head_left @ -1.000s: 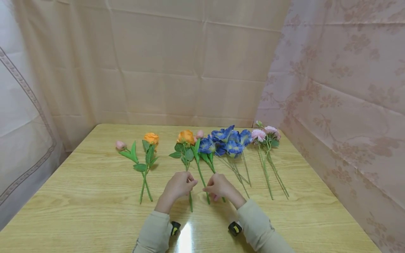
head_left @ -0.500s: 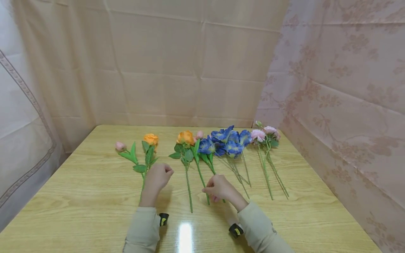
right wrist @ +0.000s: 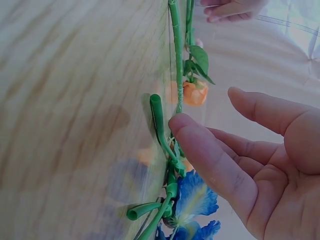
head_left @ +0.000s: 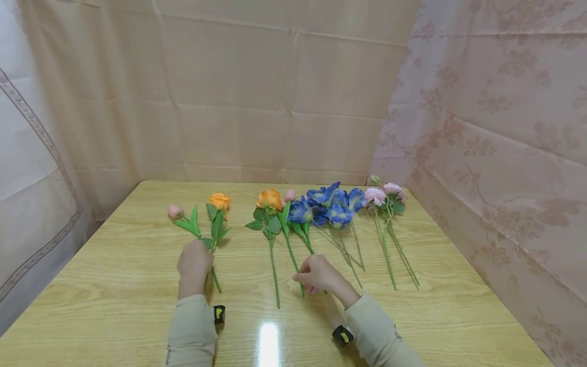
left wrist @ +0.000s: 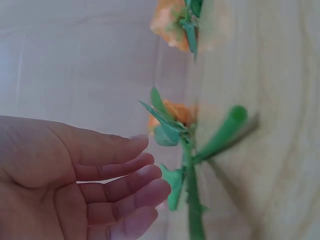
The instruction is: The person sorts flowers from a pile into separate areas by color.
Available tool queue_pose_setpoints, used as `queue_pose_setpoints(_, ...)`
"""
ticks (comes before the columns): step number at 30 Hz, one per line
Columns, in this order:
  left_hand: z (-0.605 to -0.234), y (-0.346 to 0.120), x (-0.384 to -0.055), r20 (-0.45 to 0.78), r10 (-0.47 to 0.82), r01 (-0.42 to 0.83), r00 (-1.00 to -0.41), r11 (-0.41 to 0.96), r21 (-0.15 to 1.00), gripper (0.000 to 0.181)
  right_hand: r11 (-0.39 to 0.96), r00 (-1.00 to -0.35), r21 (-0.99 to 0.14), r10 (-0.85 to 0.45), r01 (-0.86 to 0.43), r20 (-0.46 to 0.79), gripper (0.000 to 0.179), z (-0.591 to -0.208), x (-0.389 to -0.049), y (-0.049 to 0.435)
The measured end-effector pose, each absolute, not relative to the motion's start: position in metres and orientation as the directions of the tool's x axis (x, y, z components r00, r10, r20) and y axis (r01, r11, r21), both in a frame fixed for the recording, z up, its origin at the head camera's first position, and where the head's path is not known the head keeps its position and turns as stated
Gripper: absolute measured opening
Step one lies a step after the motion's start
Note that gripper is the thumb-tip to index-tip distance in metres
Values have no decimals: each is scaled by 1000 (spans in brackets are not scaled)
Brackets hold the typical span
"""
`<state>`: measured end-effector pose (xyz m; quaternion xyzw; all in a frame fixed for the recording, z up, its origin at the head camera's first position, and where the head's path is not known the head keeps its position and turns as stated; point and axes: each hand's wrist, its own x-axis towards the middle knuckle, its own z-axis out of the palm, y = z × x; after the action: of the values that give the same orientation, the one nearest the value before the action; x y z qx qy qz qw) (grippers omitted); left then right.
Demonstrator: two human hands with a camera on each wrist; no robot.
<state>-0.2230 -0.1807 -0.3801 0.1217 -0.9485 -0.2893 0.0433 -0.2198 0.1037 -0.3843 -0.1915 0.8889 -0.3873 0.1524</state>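
My left hand [head_left: 194, 262] hovers over the crossed stems of a pink tulip [head_left: 175, 211] and an orange rose [head_left: 220, 202] on the left. In the left wrist view its fingers [left wrist: 135, 187] are loosely bent beside the green stems [left wrist: 193, 200], holding nothing. Above the stems of the middle tulips, one with its pink bud [head_left: 289, 195] in sight, is my right hand [head_left: 321, 272]. Thumb and fingers stand apart in the right wrist view, with nothing held; whether the forefinger touches a stem I cannot tell. Left of it lies another orange rose [head_left: 269, 199].
Several blue flowers [head_left: 340, 214] with thin stems overlap the middle tulips' leaves. Farther right lie pale pink flowers [head_left: 375, 196]. Everything rests on a wood-grain table [head_left: 114, 311] with a beige curtain [head_left: 229, 102] behind and a patterned cloth [head_left: 504, 127] at the right.
My left hand has moved left, from the middle rose's stem to the left pair of stems. That rose stays where it was. The right hand has hardly moved.
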Motion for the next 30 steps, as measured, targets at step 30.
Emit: queue_pose_setpoints(30,-396,-188,-225,-80,-243,-243,-967,779,578,12,635,-873,-742,-466,-217,-143,17,-385,-219,104)
